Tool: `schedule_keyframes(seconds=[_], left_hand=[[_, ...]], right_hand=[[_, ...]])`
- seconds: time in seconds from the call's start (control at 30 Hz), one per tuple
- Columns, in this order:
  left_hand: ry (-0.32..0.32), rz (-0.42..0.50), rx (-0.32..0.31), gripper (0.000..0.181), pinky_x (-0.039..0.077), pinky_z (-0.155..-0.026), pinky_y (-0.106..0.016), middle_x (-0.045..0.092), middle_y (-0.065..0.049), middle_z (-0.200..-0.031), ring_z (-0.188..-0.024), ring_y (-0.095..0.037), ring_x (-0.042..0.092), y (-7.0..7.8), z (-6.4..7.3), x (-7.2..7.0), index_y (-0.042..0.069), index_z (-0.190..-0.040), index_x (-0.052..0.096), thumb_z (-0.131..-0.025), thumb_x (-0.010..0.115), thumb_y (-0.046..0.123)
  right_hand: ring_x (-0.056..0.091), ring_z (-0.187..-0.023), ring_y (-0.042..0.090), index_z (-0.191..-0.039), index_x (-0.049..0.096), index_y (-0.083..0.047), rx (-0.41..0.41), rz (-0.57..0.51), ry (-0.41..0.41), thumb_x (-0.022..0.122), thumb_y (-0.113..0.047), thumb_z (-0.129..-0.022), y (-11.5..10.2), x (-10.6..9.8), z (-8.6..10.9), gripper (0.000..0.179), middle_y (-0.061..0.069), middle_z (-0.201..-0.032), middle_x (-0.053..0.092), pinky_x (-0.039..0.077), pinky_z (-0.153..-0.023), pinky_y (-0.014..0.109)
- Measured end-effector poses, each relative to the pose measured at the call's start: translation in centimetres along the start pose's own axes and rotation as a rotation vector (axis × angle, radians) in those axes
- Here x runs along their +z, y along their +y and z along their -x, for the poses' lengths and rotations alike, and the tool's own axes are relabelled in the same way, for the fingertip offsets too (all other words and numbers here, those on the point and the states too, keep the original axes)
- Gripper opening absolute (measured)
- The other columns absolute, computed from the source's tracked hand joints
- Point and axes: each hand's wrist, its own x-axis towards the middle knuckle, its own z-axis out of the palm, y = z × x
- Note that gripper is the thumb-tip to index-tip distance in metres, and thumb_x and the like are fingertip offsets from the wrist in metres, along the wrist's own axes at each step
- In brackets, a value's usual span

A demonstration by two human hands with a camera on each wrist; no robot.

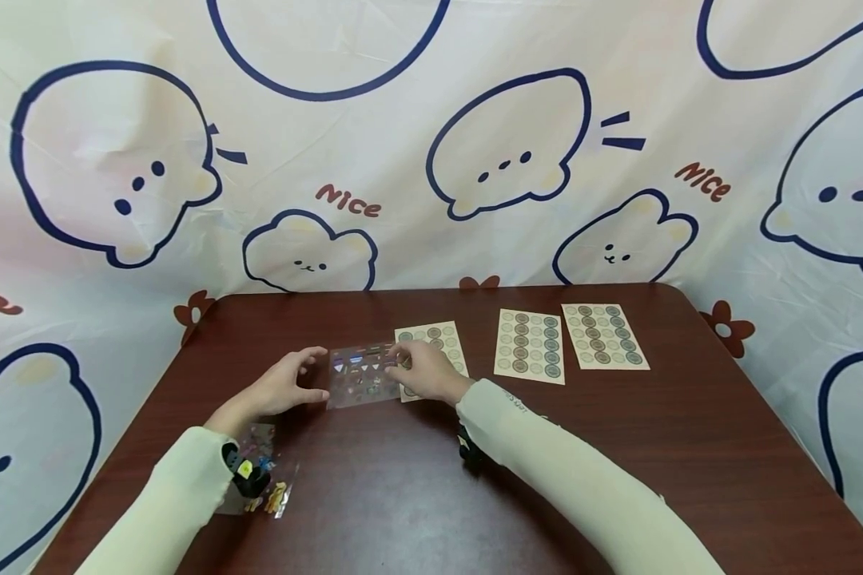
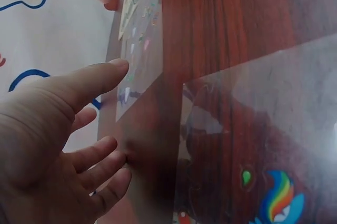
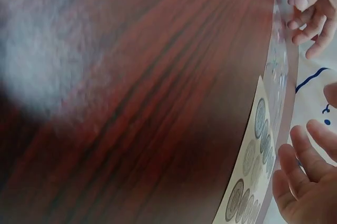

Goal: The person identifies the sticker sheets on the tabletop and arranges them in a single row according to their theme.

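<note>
A clear sheet of small stickers (image 1: 359, 393) lies on the table, its right edge overlapping a cream sheet of round stickers (image 1: 442, 334). My left hand (image 1: 279, 386) is at the clear sheet's left edge, thumb and fingers spread with nothing between them. Over its right edge hovers my right hand (image 1: 427, 370), fingers loosely bent. In the right wrist view, the right hand's fingers (image 3: 301, 166) are apart and hold nothing, beside the round stickers (image 3: 247, 161). The left wrist view shows the left thumb (image 2: 100, 79) overlapping the clear sheet (image 2: 139, 60).
Two more cream sheets of round stickers, one nearer the middle (image 1: 528, 346) and one farther right (image 1: 606, 337), lie toward the table's back. Under my left forearm is another clear sheet with colourful cartoon stickers (image 1: 276, 497). A printed cloth (image 1: 403, 160) hangs behind the brown table (image 1: 403, 495).
</note>
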Motion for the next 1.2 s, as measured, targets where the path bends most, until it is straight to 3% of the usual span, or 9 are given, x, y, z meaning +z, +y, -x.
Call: schedule_keyframes(seconds=[0.2,0.43,0.63,0.9,1.2], left_hand=[[-0.045,-0.046,-0.018,0.085,0.041,-0.107,-0.063,0.041,-0.036,-0.145,-0.130,-0.054,0.047,-0.1,-1.2,0.2,-0.001,-0.153,0.035,-0.087,0.081,0.027],[-0.084,-0.158,-0.072,0.097,0.038,-0.106,-0.064,0.036,-0.031,-0.150,-0.132,-0.048,0.035,-0.3,-2.1,0.6,0.007,-0.159,0.030,-0.083,0.083,0.037],[-0.101,-0.177,-0.087,0.093,0.038,-0.107,-0.062,0.034,-0.029,-0.149,-0.130,-0.047,0.035,-0.2,-2.0,0.4,0.007,-0.158,0.034,-0.084,0.083,0.035],[-0.103,-0.184,-0.082,0.088,0.038,-0.107,-0.062,0.034,-0.028,-0.149,-0.129,-0.047,0.035,-0.2,-2.2,0.4,0.006,-0.156,0.036,-0.086,0.082,0.033],[-0.050,-0.174,-0.061,0.079,0.041,-0.102,-0.058,0.040,-0.028,-0.142,-0.121,-0.043,0.042,-0.4,-2.1,0.7,0.004,-0.153,0.042,-0.088,0.080,0.029]], right_hand=[[0.062,-0.112,0.022,-0.138,0.061,-0.010,-0.013,0.145,-0.048,0.072,-0.029,-0.094,0.7,0.2,-0.6,0.050,0.009,-0.127,0.067,0.051,-0.095,0.040],[0.057,-0.113,0.020,-0.147,0.054,-0.016,-0.010,0.350,-0.081,0.075,-0.041,-0.089,1.3,0.5,-1.3,0.067,0.008,-0.131,0.063,0.047,-0.087,0.035],[0.053,-0.126,0.025,-0.149,0.051,-0.016,0.004,0.448,-0.116,0.076,-0.047,-0.088,1.2,0.6,-1.5,0.073,0.009,-0.144,0.055,0.043,-0.101,0.043],[0.053,-0.127,0.025,-0.147,0.054,-0.015,0.007,0.471,-0.131,0.077,-0.048,-0.087,0.8,0.1,-1.4,0.072,0.009,-0.145,0.052,0.045,-0.100,0.042],[0.054,-0.127,0.025,-0.144,0.057,-0.014,-0.002,0.463,-0.107,0.076,-0.049,-0.088,0.9,0.5,-1.3,0.069,0.008,-0.143,0.055,0.043,-0.103,0.043]])
